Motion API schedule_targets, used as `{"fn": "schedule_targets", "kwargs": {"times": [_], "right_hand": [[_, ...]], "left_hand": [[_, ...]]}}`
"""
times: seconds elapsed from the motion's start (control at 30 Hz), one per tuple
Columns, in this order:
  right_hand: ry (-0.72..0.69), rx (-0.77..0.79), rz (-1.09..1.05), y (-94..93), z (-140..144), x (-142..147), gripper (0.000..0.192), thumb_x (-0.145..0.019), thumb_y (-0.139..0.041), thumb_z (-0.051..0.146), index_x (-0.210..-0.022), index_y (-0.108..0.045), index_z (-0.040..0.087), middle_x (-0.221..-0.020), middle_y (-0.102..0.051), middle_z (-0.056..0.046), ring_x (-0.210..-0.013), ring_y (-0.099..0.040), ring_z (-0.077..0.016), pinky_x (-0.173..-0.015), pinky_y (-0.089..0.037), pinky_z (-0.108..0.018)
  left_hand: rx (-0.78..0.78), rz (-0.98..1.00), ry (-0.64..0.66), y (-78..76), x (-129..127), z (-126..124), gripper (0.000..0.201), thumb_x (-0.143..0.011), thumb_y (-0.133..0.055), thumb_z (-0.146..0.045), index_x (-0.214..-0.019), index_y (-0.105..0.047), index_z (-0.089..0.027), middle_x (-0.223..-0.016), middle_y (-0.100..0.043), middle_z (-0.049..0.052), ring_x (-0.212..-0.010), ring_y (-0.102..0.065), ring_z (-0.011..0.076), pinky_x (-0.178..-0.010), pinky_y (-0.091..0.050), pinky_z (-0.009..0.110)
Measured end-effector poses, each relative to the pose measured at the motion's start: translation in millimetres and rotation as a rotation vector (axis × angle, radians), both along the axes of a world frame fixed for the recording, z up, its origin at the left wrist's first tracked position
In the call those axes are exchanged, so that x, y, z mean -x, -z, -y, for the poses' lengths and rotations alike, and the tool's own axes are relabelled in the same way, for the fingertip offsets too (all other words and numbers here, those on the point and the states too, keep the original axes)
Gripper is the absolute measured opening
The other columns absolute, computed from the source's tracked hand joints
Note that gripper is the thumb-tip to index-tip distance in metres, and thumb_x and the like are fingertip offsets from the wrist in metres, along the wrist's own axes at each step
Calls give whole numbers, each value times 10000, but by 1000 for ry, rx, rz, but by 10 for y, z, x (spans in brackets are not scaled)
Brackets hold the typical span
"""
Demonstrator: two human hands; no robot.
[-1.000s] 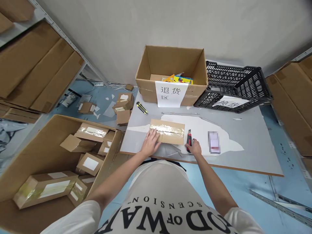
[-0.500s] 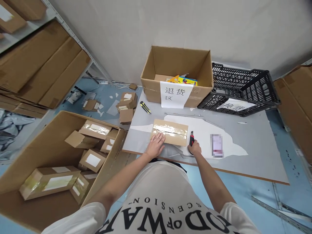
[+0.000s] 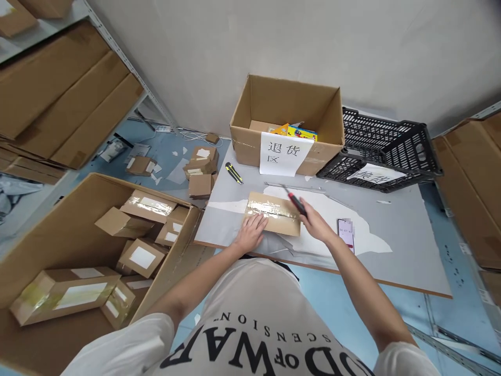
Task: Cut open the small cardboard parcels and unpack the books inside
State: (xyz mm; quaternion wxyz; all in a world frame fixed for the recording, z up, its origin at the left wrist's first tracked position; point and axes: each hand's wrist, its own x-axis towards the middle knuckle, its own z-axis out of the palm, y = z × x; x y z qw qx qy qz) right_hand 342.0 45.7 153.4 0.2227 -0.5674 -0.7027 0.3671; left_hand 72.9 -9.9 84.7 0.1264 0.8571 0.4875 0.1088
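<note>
A flat cardboard box (image 3: 279,222) sealed with clear tape lies on the table in front of me. My left hand (image 3: 252,233) rests on its lower left corner, fingers stretched out flat. In my right hand (image 3: 314,222) is a red and black box cutter (image 3: 296,202), held above the box's right end with its tip pointing up and left. A second box cutter (image 3: 234,173), yellow and black, lies at the table's left side, away from both hands.
Behind stand a cardboard box (image 3: 245,149) with a paper sign and a black plastic crate (image 3: 415,175). A phone (image 3: 345,234) lies on the table (image 3: 410,250) at right. A large carton (image 3: 58,224) of small boxes is at left, with more boxes (image 3: 201,185) on the floor.
My right hand has lifted the red box cutter off the table and swung it up and left over the box's right end. My left hand has stayed on the box.
</note>
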Motion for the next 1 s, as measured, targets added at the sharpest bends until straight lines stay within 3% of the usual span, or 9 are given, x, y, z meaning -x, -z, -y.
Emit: {"fn": "schedule_targets", "kwargs": {"times": [0.1, 0.27, 0.53, 1.0], "right_hand": [[-420, -47, 150, -113, -98, 326, 554, -892, -391, 232, -1429, -260, 266, -1408, -423, -69, -1251, -433, -247, -995, -398, -448], [-650, -73, 302, -23, -288, 589, 544, -908, -356, 199, -1440, -243, 233, -1357, -485, -108, -1192, -499, -250, -936, -437, -428], [-749, -103, 364, -50, -422, 703, 518, -912, -368, 201, -1423, -289, 225, -1274, -559, -114, -1100, -568, -215, -885, -448, -348], [-799, -59, 768, -262, -365, 885, 550, -902, -308, 154, -1437, -221, 251, -1138, -606, -142, -903, -641, -240, -739, -432, -316]], "left_hand": [[-19, -60, 17, 45, 7, 28, 650, -802, -534, -282, -1406, -318, -178, -1466, -305, 142, -1362, -229, 293, -1078, -202, 443], [-30, -117, -9, 86, 0, 52, 692, -788, -558, -289, -1419, -288, -194, -1500, -226, 143, -1390, -146, 301, -1085, -178, 447], [-29, -119, -10, 85, -2, 48, 702, -788, -542, -254, -1427, -258, -199, -1497, -234, 146, -1389, -162, 292, -1085, -184, 446], [-42, -153, -61, 166, -50, 66, 643, -797, -475, -194, -1413, -292, -203, -1477, -289, 132, -1381, -193, 293, -1074, -223, 468]]}}
